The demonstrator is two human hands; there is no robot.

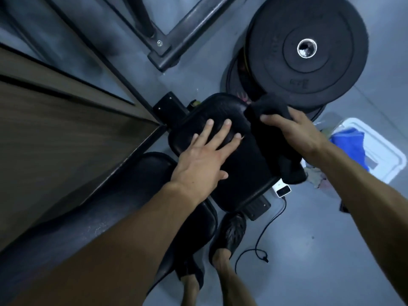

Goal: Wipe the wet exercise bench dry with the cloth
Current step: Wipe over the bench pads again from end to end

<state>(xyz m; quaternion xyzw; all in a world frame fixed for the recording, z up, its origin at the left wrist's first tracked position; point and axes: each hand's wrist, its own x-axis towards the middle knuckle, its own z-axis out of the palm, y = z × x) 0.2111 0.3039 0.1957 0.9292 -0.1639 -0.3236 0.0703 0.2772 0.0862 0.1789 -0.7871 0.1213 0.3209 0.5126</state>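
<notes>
Left hand (205, 157) flat on bench (240, 171); right hand (293, 129) grips cloth (273, 140) (black).

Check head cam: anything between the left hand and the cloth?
Nothing in the head view: only bare black bench pad separates the left hand from the cloth.

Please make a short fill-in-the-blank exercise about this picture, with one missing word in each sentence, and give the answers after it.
1. The right hand holds a black ____ at the edge of the bench pad.
2. The left hand lies ____ on the bench pad, fingers spread.
3. Beyond the bench pad, black weight plates are stacked on the ____.
4. The white bin holds a ____ towel.

Answers: cloth; flat; floor; blue
</notes>
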